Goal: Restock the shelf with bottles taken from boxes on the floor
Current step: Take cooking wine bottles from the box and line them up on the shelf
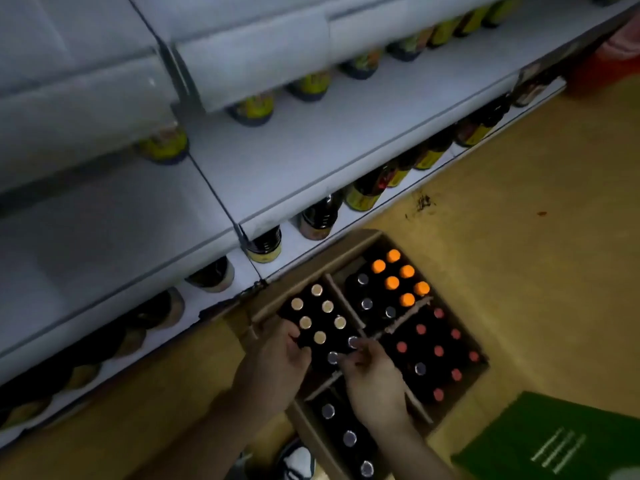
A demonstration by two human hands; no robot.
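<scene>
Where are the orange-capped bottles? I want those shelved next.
In the head view, the orange-capped bottles stand in the box's far compartment nearest the bottom shelf, beside silver caps.

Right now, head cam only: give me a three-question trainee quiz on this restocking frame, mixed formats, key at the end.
1. True or false: the cardboard box on the floor is split by dividers into compartments.
2. Multiple choice: the orange-capped bottles sit in which part of the box? A) the compartment farthest from the person, beside silver caps B) among the red-capped bottles C) under the left hand
3. Fill in: the right hand reaches toward a bottle with a ____ cap, at the edge of the section of gold-capped bottles.

Key: 1 true; 2 A; 3 silver
</scene>
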